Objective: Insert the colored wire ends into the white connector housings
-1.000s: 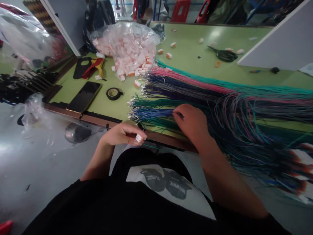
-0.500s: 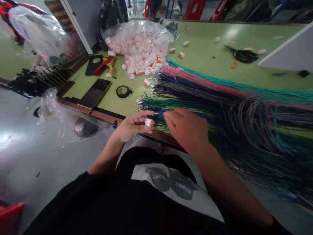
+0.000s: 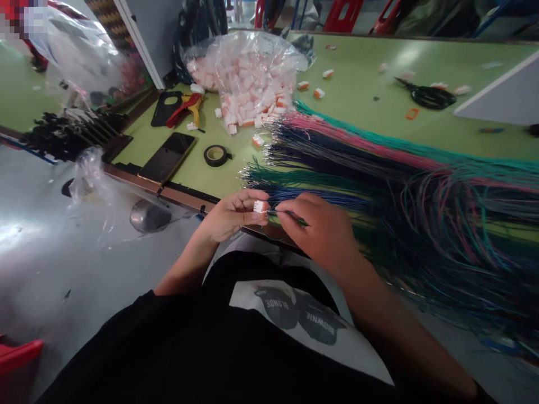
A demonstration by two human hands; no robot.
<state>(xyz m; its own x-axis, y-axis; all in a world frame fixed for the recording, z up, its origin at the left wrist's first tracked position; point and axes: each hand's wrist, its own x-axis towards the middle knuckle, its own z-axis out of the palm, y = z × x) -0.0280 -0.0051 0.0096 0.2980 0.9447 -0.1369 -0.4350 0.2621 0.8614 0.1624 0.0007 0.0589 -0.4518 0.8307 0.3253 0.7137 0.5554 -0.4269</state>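
Between the thumb and fingers of my left hand (image 3: 233,216) is a small white and orange connector housing (image 3: 260,207). My right hand (image 3: 315,224) pinches a thin dark wire (image 3: 273,212), its end right at the orange side of the housing. Whether the tip is inside cannot be made out. A green wire loops below the housing. Just beyond my hands lie bundles of blue wires (image 3: 337,199) and green wires (image 3: 295,177) with metal-tipped ends pointing left. Further back are dark, grey and pink wires (image 3: 357,134).
A clear bag of connector housings (image 3: 252,73) stands at the back, with several loose ones around it. Black tape (image 3: 215,155), a phone (image 3: 167,158), a red and yellow tool (image 3: 187,109) and black scissors (image 3: 429,95) lie on the green table (image 3: 357,67).
My right hand has come away from the blue wire bundle, bringing a wire against the connector housing. The left hand keeps its hold on the housing. The view has shifted slightly.
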